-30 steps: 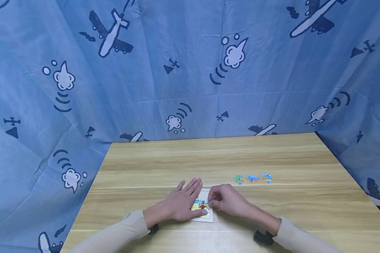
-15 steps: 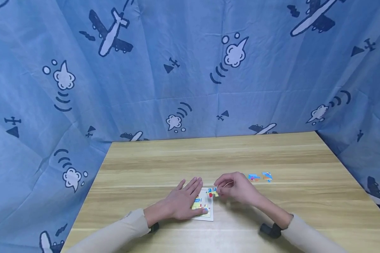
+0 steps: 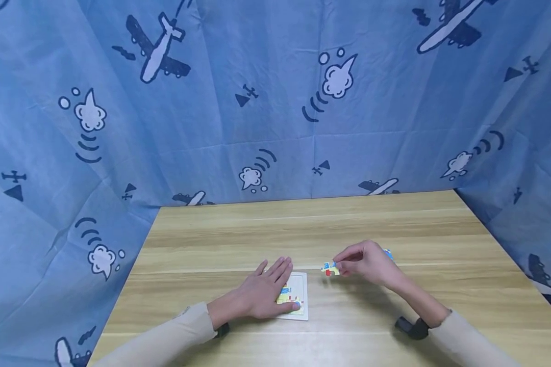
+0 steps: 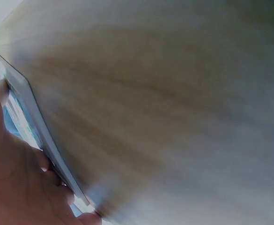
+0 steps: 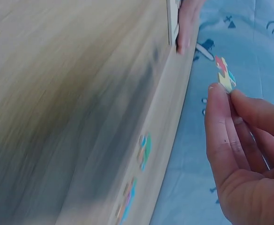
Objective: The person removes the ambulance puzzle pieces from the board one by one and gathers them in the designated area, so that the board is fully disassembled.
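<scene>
My left hand (image 3: 267,294) lies flat with straight fingers on a white-framed jigsaw puzzle board (image 3: 304,293), covering its left part. Yellow, blue and red pieces show in the board beside the thumb. Between thumb and fingertips, my right hand (image 3: 367,262) pinches a puzzle piece (image 3: 329,268) in yellow, blue and red, held above the table to the right of the board. The right wrist view shows the same puzzle piece (image 5: 225,75) gripped by one end. In the left wrist view the board's edge (image 4: 48,136) runs along the left fingers.
Loose puzzle pieces lie on the wooden table (image 3: 239,234) behind the right hand; one blue piece (image 3: 388,253) peeks out past it. Two loose pieces appear in the right wrist view, a green-blue one (image 5: 145,151) and a pink-blue one (image 5: 127,201). A blue curtain (image 3: 275,102) hangs behind the table.
My right hand has lifted the puzzle piece off the board and carried it right and away from me, now hiding most of the loose pieces. The left hand has stayed in place.
</scene>
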The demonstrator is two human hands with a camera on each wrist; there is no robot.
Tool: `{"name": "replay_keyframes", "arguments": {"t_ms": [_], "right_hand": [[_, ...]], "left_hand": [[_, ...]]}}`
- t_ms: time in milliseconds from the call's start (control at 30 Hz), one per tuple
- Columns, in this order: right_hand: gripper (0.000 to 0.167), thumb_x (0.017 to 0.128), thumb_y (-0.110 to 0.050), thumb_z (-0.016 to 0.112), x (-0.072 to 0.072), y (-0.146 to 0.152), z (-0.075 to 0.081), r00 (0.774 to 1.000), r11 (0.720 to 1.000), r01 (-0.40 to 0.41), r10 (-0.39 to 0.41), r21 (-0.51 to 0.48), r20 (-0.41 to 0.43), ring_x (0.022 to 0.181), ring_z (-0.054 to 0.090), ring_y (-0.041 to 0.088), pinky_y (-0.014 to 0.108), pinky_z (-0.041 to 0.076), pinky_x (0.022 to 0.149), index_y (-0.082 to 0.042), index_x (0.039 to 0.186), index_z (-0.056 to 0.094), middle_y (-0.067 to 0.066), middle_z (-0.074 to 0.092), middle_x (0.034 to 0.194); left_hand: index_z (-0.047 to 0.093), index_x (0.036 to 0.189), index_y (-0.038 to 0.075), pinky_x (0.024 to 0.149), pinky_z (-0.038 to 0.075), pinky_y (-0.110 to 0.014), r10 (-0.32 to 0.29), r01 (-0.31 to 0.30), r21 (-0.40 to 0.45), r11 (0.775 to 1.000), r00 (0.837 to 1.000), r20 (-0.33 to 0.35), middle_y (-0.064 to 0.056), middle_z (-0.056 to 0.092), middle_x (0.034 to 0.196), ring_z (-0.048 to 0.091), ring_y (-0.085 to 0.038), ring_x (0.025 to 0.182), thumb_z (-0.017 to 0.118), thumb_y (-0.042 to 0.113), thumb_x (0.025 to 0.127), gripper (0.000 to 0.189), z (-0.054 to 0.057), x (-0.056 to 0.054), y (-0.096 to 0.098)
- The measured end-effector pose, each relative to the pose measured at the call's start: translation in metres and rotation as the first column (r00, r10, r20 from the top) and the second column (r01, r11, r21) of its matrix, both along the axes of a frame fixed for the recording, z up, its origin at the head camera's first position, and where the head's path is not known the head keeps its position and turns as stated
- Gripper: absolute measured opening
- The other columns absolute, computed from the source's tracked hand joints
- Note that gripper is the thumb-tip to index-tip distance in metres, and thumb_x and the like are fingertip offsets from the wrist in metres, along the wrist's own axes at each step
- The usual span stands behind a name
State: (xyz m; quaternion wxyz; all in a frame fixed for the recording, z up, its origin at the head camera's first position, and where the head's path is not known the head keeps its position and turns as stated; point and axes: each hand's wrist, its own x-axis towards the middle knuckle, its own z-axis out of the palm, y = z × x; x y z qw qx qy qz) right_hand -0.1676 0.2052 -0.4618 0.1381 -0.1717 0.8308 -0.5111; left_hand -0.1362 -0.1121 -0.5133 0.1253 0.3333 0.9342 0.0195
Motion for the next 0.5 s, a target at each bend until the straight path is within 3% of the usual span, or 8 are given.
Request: {"name": "replay_keyframes", "arguments": {"t_ms": [100, 500], "right_hand": [[0.014, 0.094, -0.002, 0.074, -0.001, 0.012, -0.001, 1.000, 1.000, 0.001, -0.001, 0.007, 0.011, 0.079, 0.079, 0.031, 0.039, 0.067, 0.073, 0.004, 0.105, 0.079, 0.018, 0.081, 0.095], [0.017, 0.095, 0.000, 0.072, 0.005, 0.078, -0.006, 0.989, 0.989, 0.125, -0.130, 0.081, 0.065, 0.081, 0.080, 0.024, 0.035, 0.067, 0.074, 0.009, 0.109, 0.076, 0.021, 0.079, 0.101]], "left_hand": [[0.012, 0.170, 0.010, 0.135, 0.018, -0.056, -0.004, 0.004, 0.003, 1.000, 1.000, -0.001, -0.005, 0.008, 0.180, 0.008, -0.021, 0.168, 0.027, 0.082, 0.100, 0.102, -0.001, 0.001, 0.000], [0.012, 0.170, 0.011, 0.135, 0.017, -0.054, 0.013, -0.013, 0.009, 1.000, 1.000, -0.005, -0.003, 0.008, 0.180, 0.007, -0.019, 0.168, 0.028, 0.082, 0.100, 0.101, -0.002, 0.001, 0.000]]}}
